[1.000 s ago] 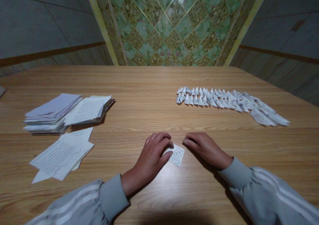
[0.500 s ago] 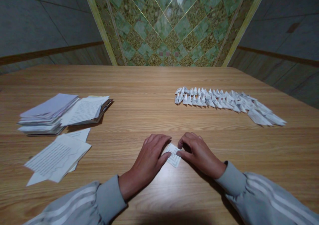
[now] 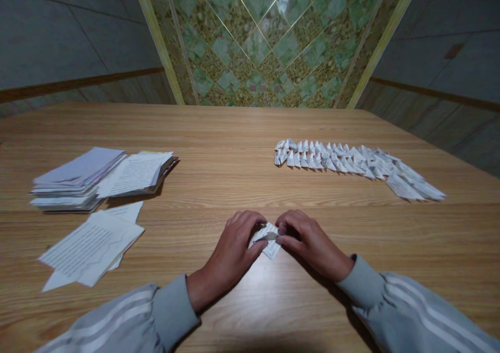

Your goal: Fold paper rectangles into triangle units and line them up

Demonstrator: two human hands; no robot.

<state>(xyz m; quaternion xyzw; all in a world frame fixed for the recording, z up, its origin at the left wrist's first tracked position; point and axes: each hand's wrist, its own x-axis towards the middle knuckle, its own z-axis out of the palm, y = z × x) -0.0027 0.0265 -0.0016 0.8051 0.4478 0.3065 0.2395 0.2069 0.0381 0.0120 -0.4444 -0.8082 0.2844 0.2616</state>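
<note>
A small folded piece of printed paper lies on the table between my two hands, with a flap standing up across its middle. My left hand holds the paper's left side, thumb on the near edge and fingers curled round the far side. From the right, my right hand pinches the raised flap between thumb and forefinger. The fingertips partly cover the paper.
On the left stand stacks of paper and printed sheets, with loose sheets nearer me. Rows of folded paper pieces stretch along the right side of the wooden table. A tiled wall rises beyond.
The paper lay flat half a second ago; now a flap of it is lifted along the middle. My right fingers have shifted slightly left, while my left hand has hardly moved.
</note>
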